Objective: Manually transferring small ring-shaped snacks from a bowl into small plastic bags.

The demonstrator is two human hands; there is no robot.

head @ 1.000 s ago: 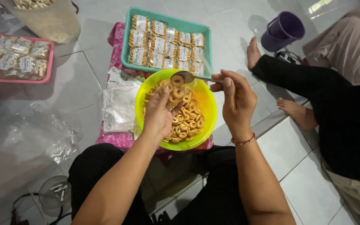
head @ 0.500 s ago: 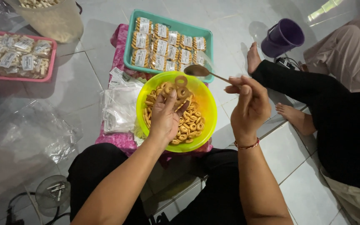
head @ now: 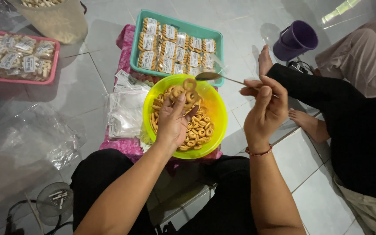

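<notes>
A yellow-green bowl (head: 217, 114) of ring-shaped cookies (head: 199, 130) rests on my lap over a pink cloth. My left hand (head: 173, 123) is raised over the bowl, palm up, with several ring cookies (head: 183, 92) stacked along its fingers. My right hand (head: 264, 109) is lifted to the right of the bowl and pinches the handle of a metal spoon (head: 209, 76), whose bowl end hangs over the far rim. A clear plastic bag seems to hang at the spoon, blurred.
A teal tray (head: 134, 48) of bagged cookies lies beyond the bowl. A pink tray (head: 55, 61) of bags is far left, a beige bucket (head: 62, 19) behind it. Empty clear bags (head: 125, 111) lie left. A person in black (head: 353, 130) sits right, near a purple cup (head: 294, 40).
My right hand rose and moved right, lifting the spoon off the cookies. My left hand turned palm up with ring cookies gathered on its fingers.
</notes>
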